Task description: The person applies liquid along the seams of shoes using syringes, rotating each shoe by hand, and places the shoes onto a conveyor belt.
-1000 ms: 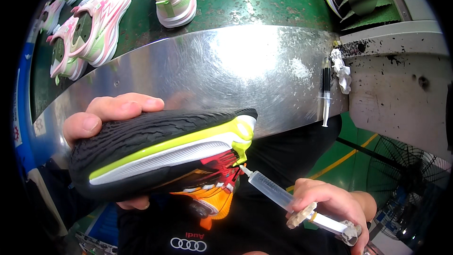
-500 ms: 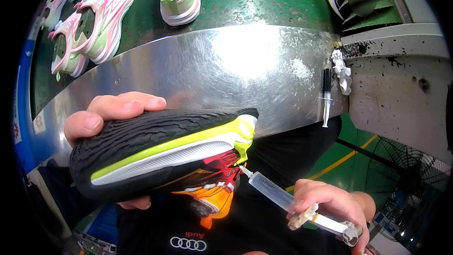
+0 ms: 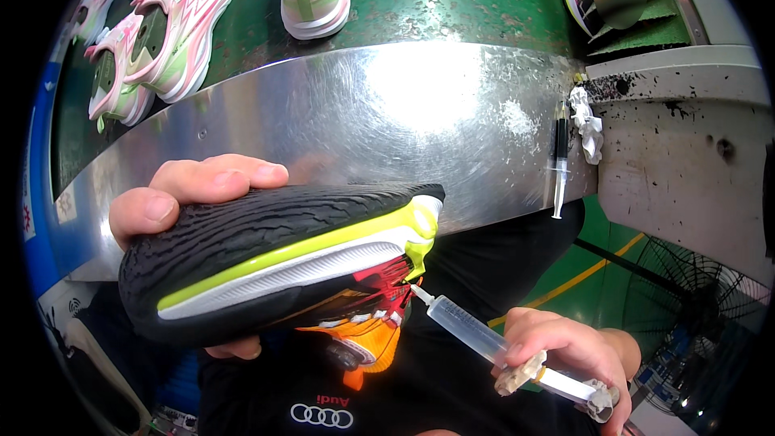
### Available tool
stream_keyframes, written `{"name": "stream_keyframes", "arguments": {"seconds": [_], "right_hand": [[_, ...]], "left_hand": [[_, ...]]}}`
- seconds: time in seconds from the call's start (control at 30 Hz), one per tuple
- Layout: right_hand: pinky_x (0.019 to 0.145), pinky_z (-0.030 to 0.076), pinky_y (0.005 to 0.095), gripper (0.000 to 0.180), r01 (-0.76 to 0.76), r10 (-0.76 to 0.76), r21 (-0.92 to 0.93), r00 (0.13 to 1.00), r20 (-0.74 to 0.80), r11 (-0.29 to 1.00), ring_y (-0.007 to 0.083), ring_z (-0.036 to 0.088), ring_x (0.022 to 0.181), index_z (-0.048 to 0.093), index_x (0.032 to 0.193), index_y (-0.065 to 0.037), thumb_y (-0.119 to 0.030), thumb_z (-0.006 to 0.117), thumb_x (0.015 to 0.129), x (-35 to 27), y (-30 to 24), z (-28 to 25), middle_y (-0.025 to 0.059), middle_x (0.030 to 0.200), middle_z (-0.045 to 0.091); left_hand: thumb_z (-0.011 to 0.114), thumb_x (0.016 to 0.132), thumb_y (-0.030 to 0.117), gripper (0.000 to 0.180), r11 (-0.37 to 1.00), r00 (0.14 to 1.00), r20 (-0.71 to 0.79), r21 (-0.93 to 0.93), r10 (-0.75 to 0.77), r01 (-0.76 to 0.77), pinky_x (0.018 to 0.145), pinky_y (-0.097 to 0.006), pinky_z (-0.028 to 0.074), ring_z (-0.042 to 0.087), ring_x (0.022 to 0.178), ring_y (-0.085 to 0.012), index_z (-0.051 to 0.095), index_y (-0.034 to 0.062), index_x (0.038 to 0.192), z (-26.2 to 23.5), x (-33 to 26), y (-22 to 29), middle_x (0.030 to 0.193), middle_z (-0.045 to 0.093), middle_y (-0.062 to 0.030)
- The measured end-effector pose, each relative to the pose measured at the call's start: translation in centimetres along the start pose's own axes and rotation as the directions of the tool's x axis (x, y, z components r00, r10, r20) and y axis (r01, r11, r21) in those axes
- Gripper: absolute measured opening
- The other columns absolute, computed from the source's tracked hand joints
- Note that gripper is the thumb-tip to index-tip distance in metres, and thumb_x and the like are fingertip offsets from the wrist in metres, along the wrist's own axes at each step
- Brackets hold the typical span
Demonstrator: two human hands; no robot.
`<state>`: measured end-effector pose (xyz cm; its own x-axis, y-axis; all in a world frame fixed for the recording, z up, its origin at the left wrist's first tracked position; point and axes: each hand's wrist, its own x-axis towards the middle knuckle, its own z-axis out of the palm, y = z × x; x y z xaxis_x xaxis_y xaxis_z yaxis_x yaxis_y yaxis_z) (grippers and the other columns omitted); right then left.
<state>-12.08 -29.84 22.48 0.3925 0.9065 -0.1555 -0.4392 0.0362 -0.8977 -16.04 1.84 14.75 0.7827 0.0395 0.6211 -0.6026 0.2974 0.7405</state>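
My left hand (image 3: 194, 186) is wrapped round the toe end of a running shoe (image 3: 282, 274), fingers over the black rippled sole and the thumb beneath. The shoe lies on its side, heel to the right, with a white and lime midsole and a red, black and orange upper. My right hand (image 3: 569, 343) grips a clear syringe (image 3: 468, 329), with whitish wrapping at its flange and plunger end. The syringe's tip meets the shoe near the heel, just under the lime edge. Whether liquid comes out cannot be seen.
A metal ledge (image 3: 323, 121) runs before me, beside a green surface (image 3: 468, 0) bearing several pink-and-white shoes (image 3: 173, 32). On the ledge's right lie a dark-filled syringe (image 3: 561, 145) and crumpled white tissue (image 3: 588, 125). A fan (image 3: 702, 299) stands at the lower right.
The pink-and-white shoes have shifted slightly to the right and away. Both hands, the held shoe and the syringe stay almost where they were.
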Motion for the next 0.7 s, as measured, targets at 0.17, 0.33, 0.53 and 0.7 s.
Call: {"name": "stream_keyframes", "arguments": {"seconds": [0.17, 0.33, 0.53, 0.7], "right_hand": [[0.075, 0.037, 0.0289, 0.095, 0.004, -0.004, -0.014, 1.0, 0.02, 1.0, 0.0236, 0.052, 0.095, 0.043, 0.124, 0.005, -0.065, 0.067, 0.064, 0.1, 0.0, -0.1, 0.0194, 0.109, 0.054], [0.079, 0.035, 0.0309, 0.11, 0.053, -0.021, -0.16, 0.981, 0.193, 0.986, 0.0203, 0.047, 0.089, 0.036, 0.125, 0.009, -0.069, 0.071, 0.056, 0.8, -0.8, -1.0, 0.0137, 0.104, 0.053], [0.079, 0.035, 0.0307, 0.11, 0.045, -0.015, -0.159, 0.983, 0.183, 0.986, 0.0203, 0.047, 0.089, 0.037, 0.124, 0.01, -0.068, 0.071, 0.056, 0.9, -0.9, -0.9, 0.0138, 0.103, 0.053], [0.077, 0.036, 0.0299, 0.108, 0.034, -0.008, -0.144, 0.984, 0.178, 0.989, 0.0197, 0.047, 0.088, 0.038, 0.124, 0.01, -0.068, 0.071, 0.056, 0.8, -0.8, -0.7, 0.0138, 0.102, 0.054]], "left_hand": [[0.082, 0.068, 0.027, 0.083, 0.998, 0.997, 0.029, -0.007, 0.067, -0.067, 0.091, -0.046, 0.05, 0.049, 0.112, -0.0411, 0.029, 0.0084, 0.129, -0.3, -0.3, -0.3, 0.12, 0.044, -0.0235], [0.08, 0.069, 0.035, 0.078, 0.999, 0.998, -0.064, 0.031, 0.011, -0.009, 0.097, -0.043, 0.042, 0.051, 0.109, -0.0352, 0.037, 0.0083, 0.129, 0.8, -0.3, 0.1, 0.12, 0.048, -0.017], [0.069, 0.079, 0.04, 0.072, 0.988, 0.99, -0.14, 0.154, 0.029, -0.007, 0.09, -0.049, 0.05, 0.051, 0.11, -0.0311, 0.03, 0.0078, 0.131, 1.7, -1.2, 0.1, 0.117, 0.044, -0.0152], [0.064, 0.084, 0.037, 0.067, 0.981, 0.993, -0.116, 0.191, 0.009, 0.013, 0.082, -0.056, 0.053, 0.05, 0.112, -0.0293, 0.026, 0.0075, 0.131, 1.4, -1.3, 0.1, 0.117, 0.041, -0.0153]]}}
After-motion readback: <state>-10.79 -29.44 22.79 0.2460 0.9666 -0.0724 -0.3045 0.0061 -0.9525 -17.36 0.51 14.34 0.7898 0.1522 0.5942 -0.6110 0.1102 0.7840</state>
